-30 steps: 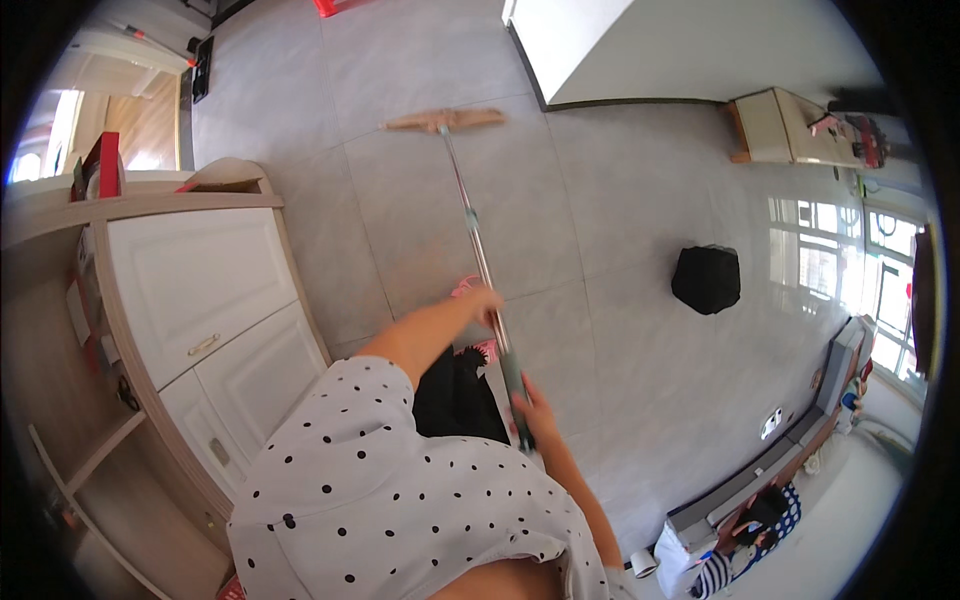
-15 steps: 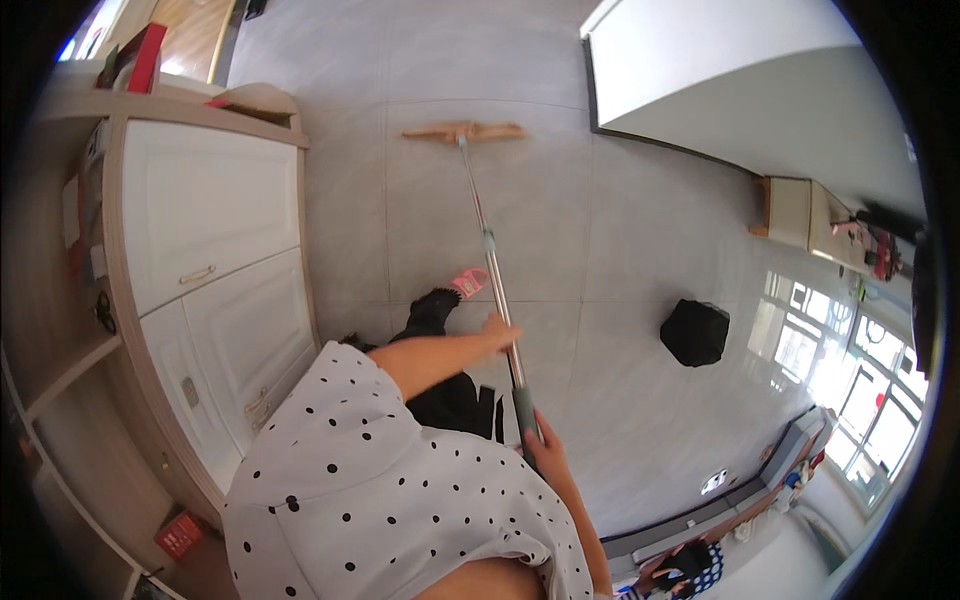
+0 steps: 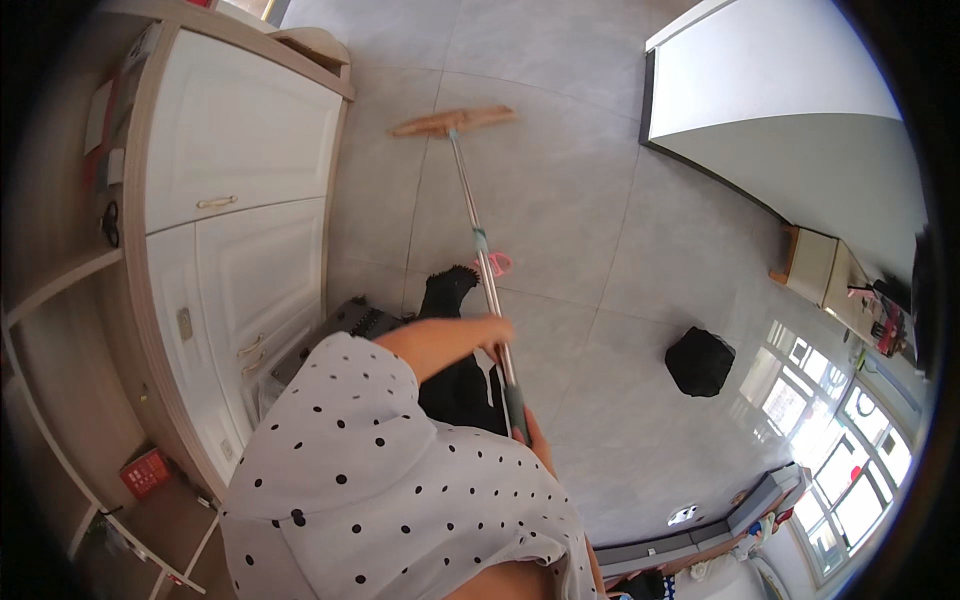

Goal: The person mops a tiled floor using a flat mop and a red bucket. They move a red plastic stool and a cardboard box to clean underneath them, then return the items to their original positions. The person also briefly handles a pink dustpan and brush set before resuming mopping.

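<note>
A long flat mop with a tan head (image 3: 452,121) lies across the grey floor ahead of me. Its silver pole (image 3: 470,200) slopes back toward my body, with a pale green joint partway along. My left hand (image 3: 490,332) is closed around the metal shaft at mid-length. Lower down, my right hand (image 3: 535,440) wraps the dark grey grip (image 3: 514,408) at the pole's near end; the sleeve partly hides it. A pink slipper (image 3: 496,264) shows behind the pole, beside my black-trousered leg (image 3: 450,292).
White cabinets (image 3: 240,115) with wooden trim and open shelves stand close on my left. A black many-sided object (image 3: 700,362) sits on the floor to the right. A white wall corner (image 3: 770,75) juts in at far right. A grey sofa (image 3: 680,545) is at lower right.
The view has turned, so the cabinets and wall sit farther right. The mop head has tilted, its right end now farther away. Both hands keep their hold on the pole.
</note>
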`<action>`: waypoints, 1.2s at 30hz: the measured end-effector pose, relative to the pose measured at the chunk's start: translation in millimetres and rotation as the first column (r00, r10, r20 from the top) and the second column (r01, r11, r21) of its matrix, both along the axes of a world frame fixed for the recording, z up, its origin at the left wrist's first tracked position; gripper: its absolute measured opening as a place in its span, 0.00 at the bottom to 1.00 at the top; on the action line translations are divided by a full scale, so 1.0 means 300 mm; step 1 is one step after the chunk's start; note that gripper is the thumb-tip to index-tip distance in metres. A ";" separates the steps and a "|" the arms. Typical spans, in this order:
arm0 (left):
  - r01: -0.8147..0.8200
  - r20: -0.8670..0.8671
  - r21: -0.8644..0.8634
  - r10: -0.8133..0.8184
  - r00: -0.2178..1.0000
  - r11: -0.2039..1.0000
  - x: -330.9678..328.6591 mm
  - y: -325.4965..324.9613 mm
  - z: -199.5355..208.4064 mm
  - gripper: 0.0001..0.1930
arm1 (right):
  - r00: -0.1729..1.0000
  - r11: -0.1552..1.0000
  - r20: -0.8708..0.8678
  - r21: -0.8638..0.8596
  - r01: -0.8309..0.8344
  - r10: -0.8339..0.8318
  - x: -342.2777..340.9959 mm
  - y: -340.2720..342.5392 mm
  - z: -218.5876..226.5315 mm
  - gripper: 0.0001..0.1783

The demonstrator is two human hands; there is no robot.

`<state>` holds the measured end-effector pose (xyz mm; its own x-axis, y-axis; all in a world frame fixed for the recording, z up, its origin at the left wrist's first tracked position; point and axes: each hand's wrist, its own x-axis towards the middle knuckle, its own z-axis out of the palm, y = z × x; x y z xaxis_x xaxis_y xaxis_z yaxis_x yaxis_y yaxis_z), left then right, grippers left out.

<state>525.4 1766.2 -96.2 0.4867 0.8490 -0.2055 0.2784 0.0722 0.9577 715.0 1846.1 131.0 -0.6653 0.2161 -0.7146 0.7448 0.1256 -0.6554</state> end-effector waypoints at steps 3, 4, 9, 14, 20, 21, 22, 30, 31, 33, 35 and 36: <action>-0.057 0.300 0.111 0.021 0.954 0.992 0.300 0.050 0.143 0.12 | 0.958 0.965 0.206 -0.130 0.227 -0.198 0.370 0.058 0.042 0.27; -0.088 0.333 0.137 0.037 0.942 0.987 0.371 0.070 0.218 0.12 | 0.943 0.950 0.250 -0.163 0.266 -0.221 0.472 0.096 0.068 0.27; 0.185 -0.061 -0.977 0.968 0.243 -0.107 0.406 0.229 0.462 0.04 | 0.926 0.999 0.375 -0.035 -0.041 0.051 0.174 0.305 0.545 0.27; 0.133 -0.204 -0.975 0.952 -0.228 -0.177 0.152 0.265 0.375 0.05 | 0.867 0.991 0.495 -0.134 0.015 0.054 -0.193 0.381 0.484 0.28; -0.137 -0.323 -0.933 0.942 -0.092 -0.333 -0.344 0.074 0.153 0.08 | 0.878 0.968 0.424 -0.205 -0.144 0.221 -0.633 0.264 0.236 0.27; -0.149 -0.351 -0.924 0.935 -0.041 -0.353 -0.413 0.054 0.146 0.08 | 0.876 0.966 0.424 -0.209 -0.153 0.231 -0.691 0.245 0.209 0.27; -0.077 -0.334 -0.939 0.942 -0.031 -0.335 -0.431 0.043 0.121 0.08 | 0.872 0.964 0.427 -0.214 -0.159 0.239 -0.723 0.238 0.193 0.27; 0.149 -0.261 -0.941 0.932 0.250 -0.303 -0.319 0.180 0.237 0.09 | 0.928 0.985 0.347 -0.141 -0.095 0.139 -0.460 0.335 0.335 0.27; 0.152 -0.278 -0.932 0.917 0.287 -0.330 -0.306 0.199 0.287 0.09 | 0.936 0.986 0.330 -0.144 -0.081 0.125 -0.452 0.341 0.329 0.27; -0.030 0.259 -0.956 0.889 0.377 0.292 -0.127 0.122 0.011 0.06 | 0.937 0.983 0.318 -0.149 -0.104 0.147 -0.505 0.308 0.326 0.26; -0.402 -0.006 -0.489 0.457 0.889 0.775 -0.284 0.060 0.112 0.08 | 0.944 0.983 0.292 -0.145 -0.115 0.153 -0.555 0.262 0.265 0.26; -0.324 -0.318 -0.137 0.269 0.909 0.936 -0.395 0.026 0.162 0.09 | 0.941 0.981 0.299 -0.158 -0.111 0.155 -0.596 0.231 0.244 0.26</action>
<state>406.9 1774.2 -47.7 0.1138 0.8786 -0.4638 0.4793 0.3604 0.8003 536.3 1915.3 204.1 -0.4230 0.0266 -0.9057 0.8958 0.1631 -0.4136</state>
